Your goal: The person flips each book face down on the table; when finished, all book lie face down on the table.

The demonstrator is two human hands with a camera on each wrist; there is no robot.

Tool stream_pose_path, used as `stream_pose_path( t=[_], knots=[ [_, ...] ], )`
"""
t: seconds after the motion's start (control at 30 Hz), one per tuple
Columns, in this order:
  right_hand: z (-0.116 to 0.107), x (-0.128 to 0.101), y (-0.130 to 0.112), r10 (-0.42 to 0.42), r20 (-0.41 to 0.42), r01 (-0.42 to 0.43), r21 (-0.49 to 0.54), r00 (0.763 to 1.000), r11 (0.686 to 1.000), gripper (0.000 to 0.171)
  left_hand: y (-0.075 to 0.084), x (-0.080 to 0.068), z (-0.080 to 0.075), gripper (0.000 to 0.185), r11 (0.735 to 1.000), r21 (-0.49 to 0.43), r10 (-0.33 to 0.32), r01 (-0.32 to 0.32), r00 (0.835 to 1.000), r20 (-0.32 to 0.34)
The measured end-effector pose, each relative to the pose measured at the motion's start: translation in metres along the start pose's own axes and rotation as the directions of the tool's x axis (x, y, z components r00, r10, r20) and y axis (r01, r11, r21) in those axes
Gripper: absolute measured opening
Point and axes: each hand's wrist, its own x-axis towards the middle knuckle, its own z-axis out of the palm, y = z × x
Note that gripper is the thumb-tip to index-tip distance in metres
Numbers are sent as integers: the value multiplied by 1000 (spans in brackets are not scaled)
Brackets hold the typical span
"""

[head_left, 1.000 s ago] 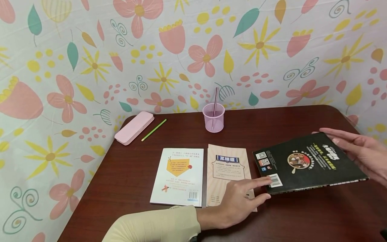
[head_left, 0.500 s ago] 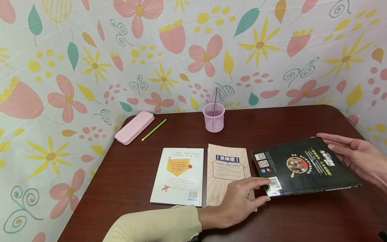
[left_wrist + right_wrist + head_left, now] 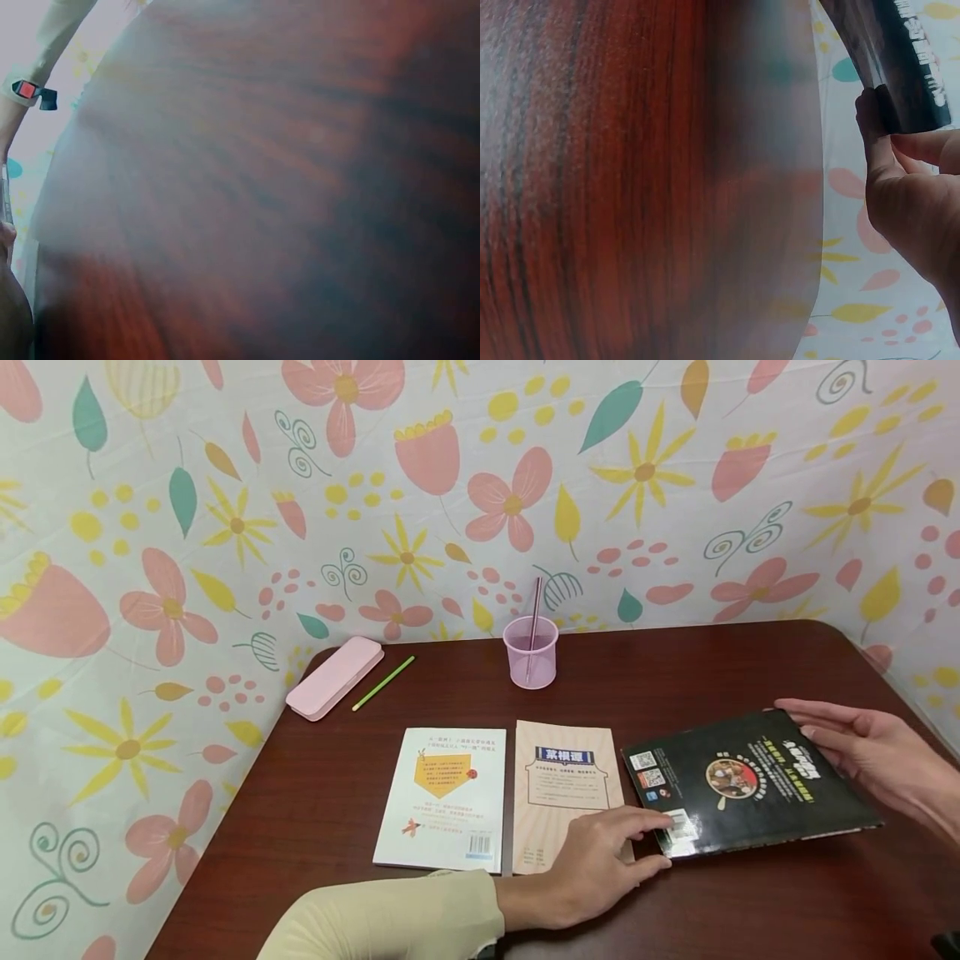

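Note:
A black book (image 3: 780, 814) with a round food picture and white and yellow print is tilted above the table at the right in the head view. Its lower left corner, by the barcode, is pinched between the fingers and thumb of my left hand (image 3: 588, 868). My right hand (image 3: 873, 756) holds the far right edge. In the right wrist view the same book (image 3: 896, 64) sits between the thumb and fingers of the right hand (image 3: 919, 199). A beige book (image 3: 570, 785) lies partly beneath my left hand. Left of it lies a white book (image 3: 450, 797).
A pink pencil case (image 3: 335, 678) and a green pencil (image 3: 383, 683) lie at the table's back left. At the back middle stands a pink mesh cup (image 3: 531, 656) with a striped pencil in it. A floral curtain (image 3: 480, 493) hangs behind the dark wooden table (image 3: 247, 827).
The black book has come lower and a little to the left, with its right side dropping. My right hand has moved left and down with it. The left hand stays nearly in place.

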Motion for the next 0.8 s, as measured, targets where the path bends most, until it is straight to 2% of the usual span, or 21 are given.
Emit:
stream_pose_path(
  t=[0.1,0.2,0.37,0.47,0.57,0.7,0.8],
  knots=[
    [5,2,3,9,20,-10,35,1000,999,40,-1,-1,1,38,1000,24,-9,8,1000,23],
    [9,4,6,46,6,-46,-11,999,999,38,-1,-1,1,38,998,56,-13,10,998,54],
    [13,6,9,88,-69,-100,-189,994,977,36,0,-1,1,34,996,92,-7,-1,996,84],
    [15,6,12,69,-91,-91,-276,993,957,39,0,0,0,33,994,110,-2,-9,995,98],
    [20,6,13,11,-114,-59,-434,993,899,42,1,1,-1,32,990,138,0,-19,991,134],
    [25,7,14,-81,-133,-22,-635,988,772,41,2,2,-2,31,983,180,-4,-34,979,206],
    [28,8,13,-119,-126,-11,-731,985,682,40,2,2,-3,31,978,202,-2,-48,971,239]
  ],
)
